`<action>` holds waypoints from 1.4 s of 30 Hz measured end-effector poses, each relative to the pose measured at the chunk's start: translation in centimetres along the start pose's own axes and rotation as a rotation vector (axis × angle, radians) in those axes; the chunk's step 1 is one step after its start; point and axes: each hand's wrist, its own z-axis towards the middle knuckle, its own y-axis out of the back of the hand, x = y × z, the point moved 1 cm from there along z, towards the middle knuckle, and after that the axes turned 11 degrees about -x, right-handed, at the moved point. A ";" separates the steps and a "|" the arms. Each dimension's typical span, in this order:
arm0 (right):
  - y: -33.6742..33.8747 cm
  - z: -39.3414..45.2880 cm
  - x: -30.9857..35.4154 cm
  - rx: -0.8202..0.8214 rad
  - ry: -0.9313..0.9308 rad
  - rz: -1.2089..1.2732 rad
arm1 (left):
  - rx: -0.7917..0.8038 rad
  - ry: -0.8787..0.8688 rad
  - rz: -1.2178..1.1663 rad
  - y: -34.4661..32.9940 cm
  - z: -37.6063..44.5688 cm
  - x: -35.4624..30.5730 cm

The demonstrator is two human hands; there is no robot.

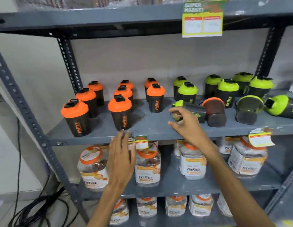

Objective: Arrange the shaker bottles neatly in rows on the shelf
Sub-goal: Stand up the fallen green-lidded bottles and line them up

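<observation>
Several black shaker bottles with orange lids (120, 110) stand upright in rows on the left of the grey metal shelf (155, 128). Green-lidded shakers (187, 92) stand at the back right. Others lie on their sides: a green-lidded one (194, 110) at the middle, an orange-lidded one (215, 110) beside it, and two green ones (248, 108) (281, 106) at the right. My right hand (186, 124) is over the lying green shaker's lid end, fingers apart, holding nothing. My left hand (121, 154) hangs open just below the shelf's front edge.
A shelf above carries a yellow price tag (202, 18). Below stand clear plastic jars with orange rims (147, 166) on two lower shelves. Small price tags (141, 141) hang from the shelf edge. Black cables (36, 208) lie on the floor at the left.
</observation>
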 end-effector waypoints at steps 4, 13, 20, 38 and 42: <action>3.1 4.7 -2.4 0.077 0.251 -0.365 | 0.085 -0.123 -0.043 -2.7 0.6 -7.0; 3.3 9.2 -1.8 0.542 0.213 -0.924 | 0.416 -0.055 0.119 -8.2 6.9 -10.9; 2.0 8.0 -3.2 0.370 0.272 -0.884 | 0.455 -0.071 0.207 -9.0 7.1 -9.9; 6.7 8.7 -5.4 0.061 -0.101 -0.205 | 0.394 -0.090 0.211 -9.3 6.6 -9.8; 6.6 8.7 -6.2 0.041 -0.028 -0.450 | 0.392 -0.099 0.220 -9.2 6.5 -9.8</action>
